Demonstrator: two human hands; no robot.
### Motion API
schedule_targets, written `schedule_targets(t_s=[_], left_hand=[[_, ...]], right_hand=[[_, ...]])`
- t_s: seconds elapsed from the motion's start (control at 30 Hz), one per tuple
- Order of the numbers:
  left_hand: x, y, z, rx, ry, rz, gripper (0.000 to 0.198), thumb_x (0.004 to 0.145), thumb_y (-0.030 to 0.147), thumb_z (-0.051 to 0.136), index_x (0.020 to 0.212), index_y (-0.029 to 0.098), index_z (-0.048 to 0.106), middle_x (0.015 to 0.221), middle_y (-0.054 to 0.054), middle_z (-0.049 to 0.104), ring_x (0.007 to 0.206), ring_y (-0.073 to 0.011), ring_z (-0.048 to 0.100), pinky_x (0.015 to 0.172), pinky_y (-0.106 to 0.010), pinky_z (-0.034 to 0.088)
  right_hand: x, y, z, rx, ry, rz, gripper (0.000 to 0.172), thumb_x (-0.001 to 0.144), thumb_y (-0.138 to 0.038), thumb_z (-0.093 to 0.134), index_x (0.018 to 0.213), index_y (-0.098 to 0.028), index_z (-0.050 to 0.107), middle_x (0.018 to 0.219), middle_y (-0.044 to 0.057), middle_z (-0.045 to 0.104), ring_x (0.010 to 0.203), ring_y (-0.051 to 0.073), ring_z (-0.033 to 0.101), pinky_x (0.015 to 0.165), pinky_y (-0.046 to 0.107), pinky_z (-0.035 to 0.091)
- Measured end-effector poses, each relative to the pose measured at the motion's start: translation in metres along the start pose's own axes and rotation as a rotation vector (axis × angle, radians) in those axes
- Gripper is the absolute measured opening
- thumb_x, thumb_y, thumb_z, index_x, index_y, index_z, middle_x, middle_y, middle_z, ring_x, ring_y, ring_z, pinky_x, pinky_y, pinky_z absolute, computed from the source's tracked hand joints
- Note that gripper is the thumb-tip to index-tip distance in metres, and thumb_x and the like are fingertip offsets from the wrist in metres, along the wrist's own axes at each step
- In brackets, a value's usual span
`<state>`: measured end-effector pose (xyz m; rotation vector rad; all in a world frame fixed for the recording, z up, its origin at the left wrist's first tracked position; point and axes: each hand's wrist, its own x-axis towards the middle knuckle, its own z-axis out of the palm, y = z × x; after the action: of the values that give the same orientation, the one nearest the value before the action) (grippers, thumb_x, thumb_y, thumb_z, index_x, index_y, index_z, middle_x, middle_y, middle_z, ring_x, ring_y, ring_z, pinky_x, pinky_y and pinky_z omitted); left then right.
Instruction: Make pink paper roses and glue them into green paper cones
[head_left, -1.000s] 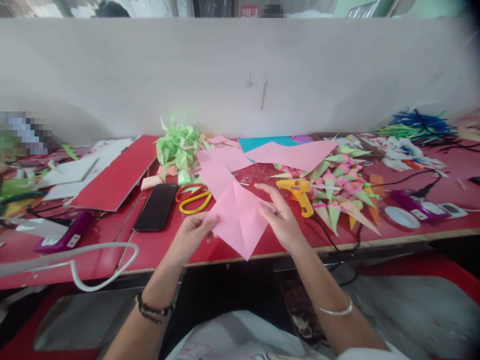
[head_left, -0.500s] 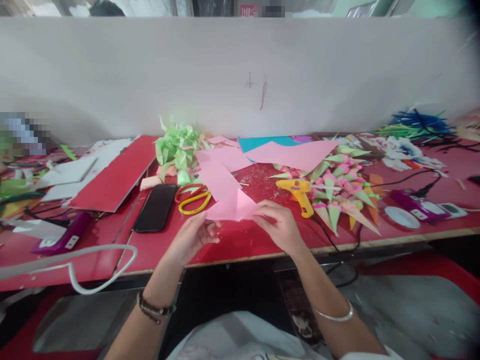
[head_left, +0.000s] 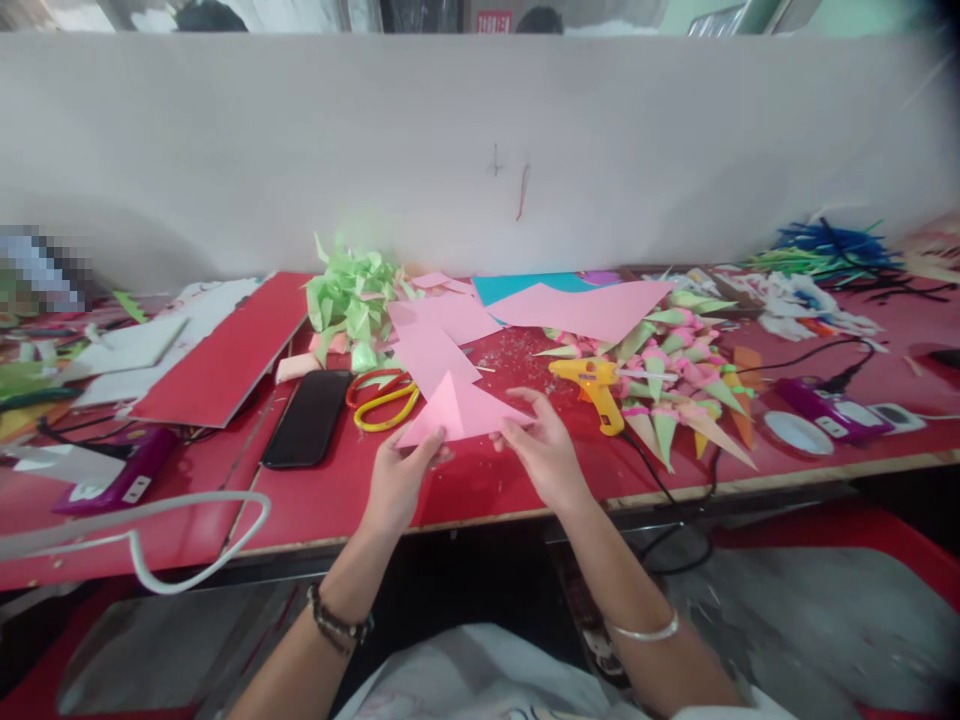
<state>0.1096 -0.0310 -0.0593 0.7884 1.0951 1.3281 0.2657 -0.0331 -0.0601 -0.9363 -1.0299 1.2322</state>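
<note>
Gripping folded pink paper sheet [head_left: 469, 412] near the left end of its lower edge with left hand [head_left: 401, 470], near the right end with right hand [head_left: 544, 450]. Holding it over red tabletop [head_left: 487, 490], between scissors [head_left: 388, 402] and yellow hot-glue gun [head_left: 594, 380]

Left hand [head_left: 405, 472] and right hand [head_left: 546, 452] pinch folded pink paper [head_left: 472, 412] over red table [head_left: 480, 485]. Scissors [head_left: 382, 402], black phone [head_left: 306, 420] lie to the left; yellow glue gun [head_left: 598, 388] right.

You can read no words or numbers here. Far beyond your fingers [head_left: 428, 447], a red sign [head_left: 493, 22] bears pale characters, too small to make out.
</note>
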Motion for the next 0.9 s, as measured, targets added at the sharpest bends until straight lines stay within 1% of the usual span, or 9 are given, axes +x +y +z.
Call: schedule_targets(t_s=[0.07, 0.13, 0.2, 0.33, 0.43, 0.57, 0.7, 0.8, 0.9], left_hand=[[0.000, -0.001, 0.001, 0.008, 0.014, 0.030, 0.028, 0.057, 0.031, 0.072, 0.076, 0.012, 0.064, 0.061, 0.001, 0.061, 0.052, -0.0061, 0.053, 0.056, -0.018, 0.047], [0.000, -0.001, 0.000, 0.084, -0.004, 0.065, 0.027, 0.060, 0.032, 0.070, 0.076, 0.011, 0.064, 0.062, 0.000, 0.062, 0.054, -0.0074, 0.054, 0.057, -0.019, 0.047], [-0.002, 0.002, 0.000, 0.223, -0.020, 0.107, 0.027, 0.061, 0.033, 0.069, 0.076, 0.011, 0.065, 0.063, -0.001, 0.063, 0.055, -0.0092, 0.055, 0.056, -0.020, 0.046], [-0.006, 0.010, -0.001, 0.453, -0.038, 0.183, 0.023, 0.061, 0.032, 0.068, 0.070, 0.011, 0.065, 0.059, 0.000, 0.063, 0.054, -0.0111, 0.055, 0.051, -0.019, 0.043], [-0.006, 0.010, 0.000, 0.395, -0.079, 0.193, 0.023, 0.063, 0.032, 0.067, 0.074, 0.012, 0.065, 0.064, -0.001, 0.065, 0.059, -0.0126, 0.058, 0.057, -0.021, 0.046], [-0.005, 0.005, 0.006, 0.316, -0.136, 0.198, 0.022, 0.063, 0.029, 0.066, 0.079, 0.013, 0.065, 0.076, -0.003, 0.068, 0.072, -0.0159, 0.061, 0.068, -0.025, 0.049], [-0.004, 0.007, 0.006, 0.355, -0.134, 0.186, 0.015, 0.064, 0.028, 0.064, 0.068, 0.014, 0.064, 0.065, -0.003, 0.067, 0.064, -0.0165, 0.061, 0.063, -0.027, 0.049], [0.002, 0.011, 0.000, 0.438, -0.150, 0.229, 0.015, 0.066, 0.028, 0.063, 0.061, 0.014, 0.062, 0.058, -0.002, 0.064, 0.059, -0.0154, 0.059, 0.058, -0.025, 0.047], [0.012, 0.018, -0.006, 0.523, -0.273, 0.269, 0.016, 0.069, 0.029, 0.060, 0.065, 0.014, 0.063, 0.061, -0.003, 0.064, 0.060, -0.0150, 0.058, 0.058, -0.024, 0.046]], right_hand=[[-0.001, 0.007, 0.005, 0.065, -0.023, 0.031, 0.027, 0.069, -0.030, 0.064, 0.091, -0.020, 0.053, 0.061, -0.003, 0.061, 0.053, 0.010, 0.057, 0.053, 0.024, 0.046], [-0.003, 0.010, 0.008, 0.024, -0.059, 0.058, 0.018, 0.070, -0.032, 0.063, 0.077, -0.016, 0.058, 0.061, 0.000, 0.062, 0.052, 0.010, 0.057, 0.053, 0.024, 0.046], [-0.005, 0.009, 0.010, -0.041, -0.064, 0.073, 0.020, 0.070, -0.034, 0.062, 0.067, -0.014, 0.060, 0.060, 0.001, 0.063, 0.051, 0.010, 0.056, 0.054, 0.024, 0.046], [-0.004, 0.004, 0.010, -0.077, -0.059, 0.084, 0.022, 0.068, -0.036, 0.064, 0.066, -0.014, 0.061, 0.056, 0.001, 0.062, 0.049, 0.010, 0.055, 0.052, 0.024, 0.046], [-0.003, 0.004, 0.012, -0.066, -0.048, 0.057, 0.023, 0.070, -0.036, 0.062, 0.064, -0.014, 0.060, 0.054, 0.000, 0.060, 0.047, 0.010, 0.053, 0.049, 0.023, 0.044], [-0.003, 0.006, 0.019, -0.067, -0.011, 0.004, 0.027, 0.073, -0.038, 0.058, 0.059, -0.015, 0.059, 0.054, 0.001, 0.059, 0.050, 0.010, 0.054, 0.053, 0.024, 0.045], [-0.002, 0.001, 0.023, -0.166, -0.063, -0.016, 0.029, 0.075, -0.039, 0.055, 0.058, -0.016, 0.057, 0.054, 0.002, 0.058, 0.051, 0.011, 0.054, 0.054, 0.025, 0.046], [0.003, -0.004, 0.020, -0.250, -0.114, -0.044, 0.025, 0.075, -0.037, 0.055, 0.061, -0.016, 0.058, 0.055, 0.002, 0.058, 0.051, 0.011, 0.054, 0.052, 0.024, 0.045], [0.012, -0.008, 0.015, -0.335, -0.224, -0.068, 0.023, 0.077, -0.034, 0.054, 0.063, -0.016, 0.058, 0.057, 0.001, 0.058, 0.052, 0.011, 0.054, 0.052, 0.023, 0.044]])
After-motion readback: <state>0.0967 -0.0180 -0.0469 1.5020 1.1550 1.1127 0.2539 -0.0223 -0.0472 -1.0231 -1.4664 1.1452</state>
